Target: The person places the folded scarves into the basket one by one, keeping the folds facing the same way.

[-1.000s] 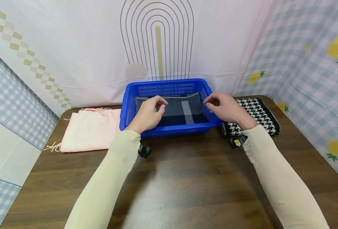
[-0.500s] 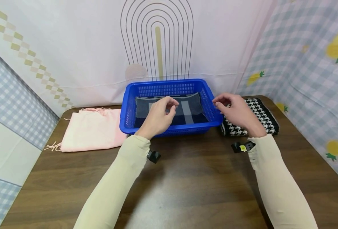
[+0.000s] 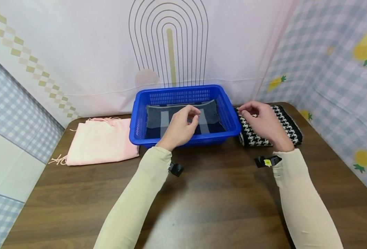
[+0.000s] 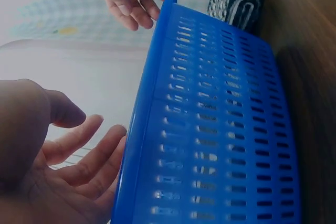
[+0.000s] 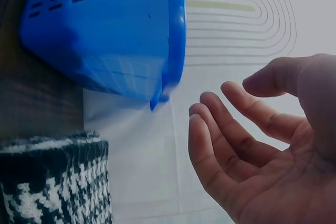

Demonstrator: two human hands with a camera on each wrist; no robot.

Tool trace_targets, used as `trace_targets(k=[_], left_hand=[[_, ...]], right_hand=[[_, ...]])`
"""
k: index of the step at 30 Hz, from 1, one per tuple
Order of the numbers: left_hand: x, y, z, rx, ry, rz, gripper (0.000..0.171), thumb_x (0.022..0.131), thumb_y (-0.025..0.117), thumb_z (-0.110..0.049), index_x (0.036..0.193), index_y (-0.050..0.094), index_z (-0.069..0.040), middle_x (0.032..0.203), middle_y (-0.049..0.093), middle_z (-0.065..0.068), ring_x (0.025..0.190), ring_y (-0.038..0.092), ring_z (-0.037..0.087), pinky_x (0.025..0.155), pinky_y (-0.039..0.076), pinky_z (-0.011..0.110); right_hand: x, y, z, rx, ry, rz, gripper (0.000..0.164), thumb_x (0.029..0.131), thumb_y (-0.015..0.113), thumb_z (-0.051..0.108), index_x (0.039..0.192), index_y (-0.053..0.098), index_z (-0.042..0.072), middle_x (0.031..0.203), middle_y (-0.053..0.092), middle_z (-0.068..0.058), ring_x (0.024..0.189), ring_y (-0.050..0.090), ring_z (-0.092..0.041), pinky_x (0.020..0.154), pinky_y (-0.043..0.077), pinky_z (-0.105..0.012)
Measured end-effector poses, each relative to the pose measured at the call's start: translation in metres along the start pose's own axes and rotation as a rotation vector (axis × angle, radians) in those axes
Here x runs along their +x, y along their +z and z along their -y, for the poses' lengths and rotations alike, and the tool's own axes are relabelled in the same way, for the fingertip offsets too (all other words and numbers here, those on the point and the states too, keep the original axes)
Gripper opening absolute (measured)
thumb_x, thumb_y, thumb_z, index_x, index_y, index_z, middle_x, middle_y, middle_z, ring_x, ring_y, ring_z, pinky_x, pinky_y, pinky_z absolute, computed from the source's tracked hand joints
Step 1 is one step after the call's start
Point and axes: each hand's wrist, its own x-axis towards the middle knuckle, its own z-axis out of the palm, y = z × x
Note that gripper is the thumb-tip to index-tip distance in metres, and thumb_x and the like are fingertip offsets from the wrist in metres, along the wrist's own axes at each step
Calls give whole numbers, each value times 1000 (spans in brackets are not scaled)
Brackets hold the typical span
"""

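Note:
A blue plastic basket (image 3: 133, 128) with slotted walls stands against the back wall. Inside it lies a folded dark grey cloth with lighter stripes (image 3: 209, 112). My left hand (image 3: 180, 126) hovers over the basket's front rim, fingers loosely bent, nothing between thumb and fingers. In the right wrist view my right hand (image 5: 252, 150) is likewise bare, its fingers relaxed, apart from the basket. From the head view that right hand appears over a folded black-and-white houndstooth scarf (image 3: 283, 121), just right of the basket; part of the scarf is hidden by it.
To the basket's left lies a folded pale pink scarf (image 3: 101, 141) with fringe. All of it rests on a brown wooden table (image 3: 214, 193). Printed curtains (image 3: 239, 41) hang close behind and at both sides.
My left hand has moved right, from the basket's left part towards its middle. My right hand has moved right, away from the basket's edge and over the houndstooth scarf.

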Motion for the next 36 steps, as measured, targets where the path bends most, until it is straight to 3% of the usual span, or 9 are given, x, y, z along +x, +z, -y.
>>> trace_targets(k=[5,13,24,36], left_hand=[[3,5,-3,-3,-8,8,24,108,47,-16,125,61,-8,123,64,8,106,61,19,97,54,36],[7,17,-6,-31,-12,12,24,108,46,-15,125,60,-7,125,63,10,111,61,20,98,54,36],[16,31,-14,-57,-23,2,27,107,46,-17,127,60,-6,124,61,8,114,59,20,102,52,37],[24,45,-31,-107,-11,29,25,107,47,-17,127,60,-10,126,62,7,115,61,17,101,53,30]], right_hand=[[-2,-7,-3,-6,16,-42,33,106,51,34,121,68,10,115,69,-13,95,57,-18,76,44,-29],[-2,-13,-8,-7,55,-49,39,106,49,40,125,65,10,120,65,-14,100,56,-20,81,44,-34],[0,-19,-18,3,88,-67,40,106,49,39,129,63,9,124,64,-14,106,55,-20,82,43,-35],[-2,-27,-28,27,100,-126,46,104,52,46,129,63,10,125,62,-10,112,54,-19,85,43,-31]])
